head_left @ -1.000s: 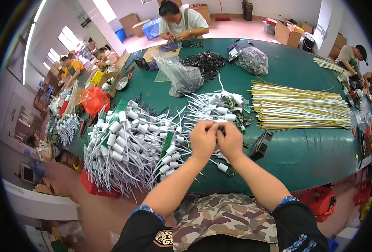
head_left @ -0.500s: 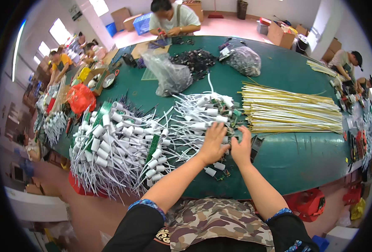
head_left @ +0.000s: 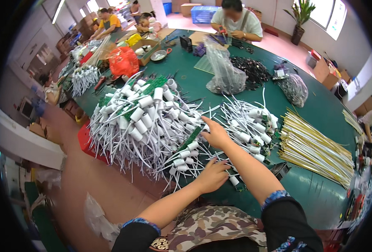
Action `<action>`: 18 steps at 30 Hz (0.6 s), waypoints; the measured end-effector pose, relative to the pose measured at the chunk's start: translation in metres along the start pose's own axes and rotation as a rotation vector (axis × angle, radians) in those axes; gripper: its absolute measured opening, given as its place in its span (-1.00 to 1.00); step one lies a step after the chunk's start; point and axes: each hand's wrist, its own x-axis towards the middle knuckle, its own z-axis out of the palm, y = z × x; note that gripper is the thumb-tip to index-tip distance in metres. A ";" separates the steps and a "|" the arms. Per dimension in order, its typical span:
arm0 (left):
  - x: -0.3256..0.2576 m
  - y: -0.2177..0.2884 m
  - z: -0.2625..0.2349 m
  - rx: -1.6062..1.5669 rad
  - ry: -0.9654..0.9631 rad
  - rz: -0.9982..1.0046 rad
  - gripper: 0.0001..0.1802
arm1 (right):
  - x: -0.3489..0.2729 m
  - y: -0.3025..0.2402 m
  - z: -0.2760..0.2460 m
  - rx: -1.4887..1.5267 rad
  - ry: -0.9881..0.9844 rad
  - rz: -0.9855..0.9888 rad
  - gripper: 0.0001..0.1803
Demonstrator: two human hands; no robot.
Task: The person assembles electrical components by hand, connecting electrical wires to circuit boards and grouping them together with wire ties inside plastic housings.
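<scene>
A big heap of white cylindrical lamp holders with white wires (head_left: 144, 122) and green circuit board strips lies to the left on the table. My right hand (head_left: 217, 134) reaches across to the right edge of this heap, thumb and forefinger apart, beside the end of a green circuit board strip (head_left: 190, 139). Closer to me, my left hand (head_left: 213, 176) rests low over loose white wires, its fingers stretched out. Right of my hands lies a smaller pile of lamp holders with wires and small boards (head_left: 253, 130). Some fingertips are hidden among the wires.
A bundle of yellow and white strips (head_left: 314, 147) lies on the right of the green table (head_left: 186, 88). Farther back are a clear plastic bag (head_left: 225, 73), black parts (head_left: 251, 69) and a red bag (head_left: 124, 61). A co-worker (head_left: 238, 23) sits across the table.
Both hands have left the smaller pile. My right hand has crossed left to the big heap, and my left hand has come nearer to me. The view has turned left.
</scene>
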 end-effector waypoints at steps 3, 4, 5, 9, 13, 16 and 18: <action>-0.043 -0.009 -0.039 -0.011 0.245 -0.157 -0.85 | 0.013 0.017 0.027 -0.146 -0.179 -0.011 -0.30; -0.060 -0.015 -0.053 0.014 0.299 -0.193 -0.85 | 0.006 0.007 0.026 -0.219 -0.135 -0.104 -0.44; -0.074 -0.017 -0.064 0.053 0.372 -0.267 -0.85 | -0.007 0.001 0.020 -0.294 -0.084 -0.190 -0.57; -0.087 0.015 -0.105 0.142 0.454 -0.409 -0.72 | -0.091 -0.062 -0.025 -0.215 -0.259 -0.476 -0.85; -0.050 0.026 -0.092 -0.204 0.184 -0.337 -0.61 | -0.138 -0.088 -0.051 -0.130 -0.172 -0.306 -0.80; -0.025 0.024 -0.081 -0.222 0.101 -0.353 -0.73 | -0.149 -0.075 -0.060 0.032 -0.086 -0.055 -0.68; -0.010 0.031 -0.082 -0.222 0.013 -0.345 -0.76 | -0.157 -0.074 -0.075 0.043 -0.087 -0.057 -0.69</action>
